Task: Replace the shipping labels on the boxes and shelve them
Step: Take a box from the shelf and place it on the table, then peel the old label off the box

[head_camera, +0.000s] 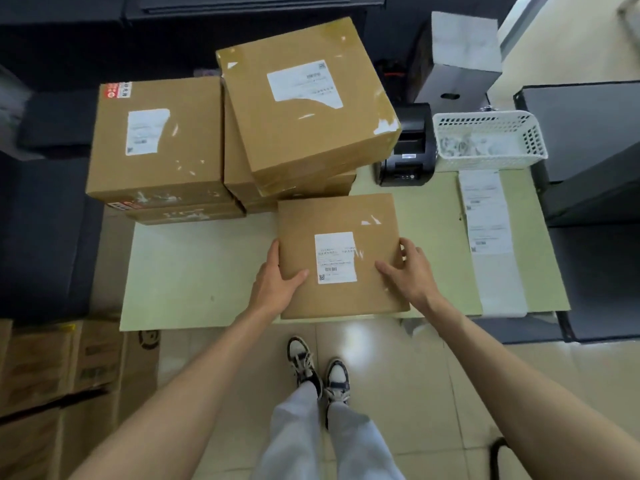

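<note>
Head view, reading left to right.

Far left of the left hand, at floor level: I see a stack of brown cartons (52, 368).

Beyond the left hand, at the far side of the bench (194, 271): a left stack of boxes (156, 140), with a white label (147, 131) on the top one and a red sticker at its far corner. Just right of that, a second stack; its top box (308, 102) sits skewed on the ones under it and carries a partly torn label (304, 84).

Left hand (277, 280): it grips the left edge of the near box (341, 256), fingers down the side, thumb laid on the top face. Closed around the box edge.

Near box: flat on the bench at the near edge, between the two hands, touching the foot of the second stack. A shipping label (335, 257) with barcode lies at the middle of its top face, between the two thumbs.

Right hand (407, 271): it holds the right edge of the same box, fingers wrapped over the side, thumb on top pointing toward the label.

Beyond the right hand: a black label printer (408, 147). Right of it, a white perforated basket (488, 138) with small pale items inside; I cannot tell what they are.

Right of the right hand: a strip of printed labels (488, 223) lies along the bench, running from the basket to the near edge.

Below the hands: the person's feet in sneakers (318, 372) on the tiled floor.
</note>
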